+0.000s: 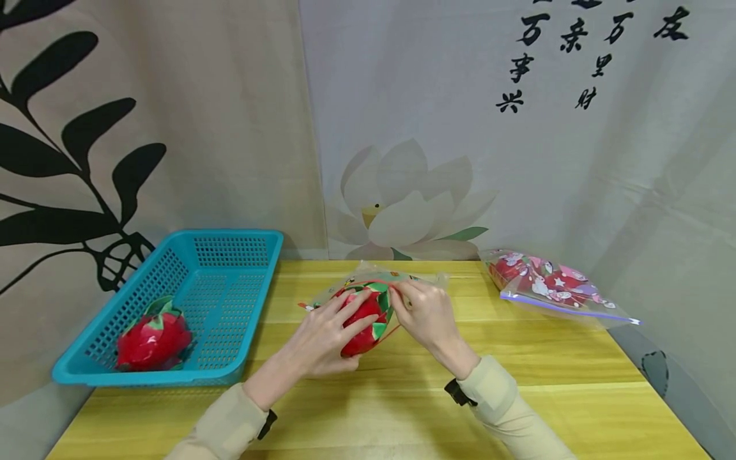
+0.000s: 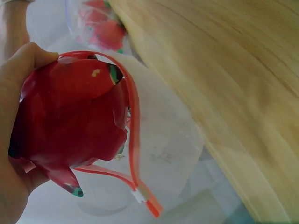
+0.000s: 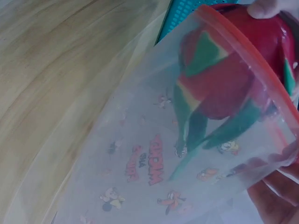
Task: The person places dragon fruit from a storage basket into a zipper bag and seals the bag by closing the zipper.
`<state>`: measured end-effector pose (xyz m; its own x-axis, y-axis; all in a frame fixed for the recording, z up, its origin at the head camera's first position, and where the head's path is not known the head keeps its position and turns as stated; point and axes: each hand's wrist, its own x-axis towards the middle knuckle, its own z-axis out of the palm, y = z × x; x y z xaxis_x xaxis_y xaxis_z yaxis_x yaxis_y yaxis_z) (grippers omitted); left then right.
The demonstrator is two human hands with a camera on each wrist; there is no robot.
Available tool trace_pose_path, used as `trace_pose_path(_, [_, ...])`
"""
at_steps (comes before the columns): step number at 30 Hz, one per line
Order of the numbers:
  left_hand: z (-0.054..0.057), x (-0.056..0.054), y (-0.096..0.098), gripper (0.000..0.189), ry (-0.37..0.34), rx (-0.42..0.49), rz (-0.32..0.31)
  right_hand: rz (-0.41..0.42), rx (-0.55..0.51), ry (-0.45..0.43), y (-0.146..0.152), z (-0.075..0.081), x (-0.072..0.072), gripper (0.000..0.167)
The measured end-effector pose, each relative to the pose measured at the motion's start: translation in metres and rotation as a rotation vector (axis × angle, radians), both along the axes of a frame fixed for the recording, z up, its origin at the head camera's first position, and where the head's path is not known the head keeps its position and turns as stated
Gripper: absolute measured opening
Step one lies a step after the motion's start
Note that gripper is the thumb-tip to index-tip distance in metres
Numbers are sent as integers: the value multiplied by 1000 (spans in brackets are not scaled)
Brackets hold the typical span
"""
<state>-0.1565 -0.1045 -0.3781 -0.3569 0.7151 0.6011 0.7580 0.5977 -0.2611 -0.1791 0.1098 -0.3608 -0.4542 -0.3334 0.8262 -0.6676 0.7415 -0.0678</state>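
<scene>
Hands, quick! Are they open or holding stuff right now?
Left hand: closed, holding a red fruit.
Right hand: closed, pinching the clear bag by its red rim.

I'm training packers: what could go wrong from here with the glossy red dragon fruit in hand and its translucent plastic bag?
A pointed, green-tipped scale jutting from the dragon fruit could snag on the red plastic zip rim. The fruit fills much of that rim, so forcing it might strain the plastic bag. The rim could slip from the pinching right hand.
</scene>
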Motion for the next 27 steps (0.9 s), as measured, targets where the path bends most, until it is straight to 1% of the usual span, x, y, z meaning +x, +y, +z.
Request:
trace_pose_path(5, [-6,-2,1,62,45,-18,10,2,-12,-4,1,1,0,7])
trace_pose_path(11, [-10,-4,2,62,51,-47,32,0,-15,-3,1,1,0,7])
trace_pose_path(14, [-11,-4,4,62,54,-57,50,-1,-10,2,2,1,0,8])
trace_pose_path(19, [-13,-4,7,63,74,-86,104,1,-19,12,4,3,-1,9])
trace_pose_path(22, [-15,-4,9,63,67,-111,134,1,-19,13,4,4,0,9])
trace_pose_path(27, [-22,-4,10,65,35,-146,158,-13,6,0,4,1,0,8])
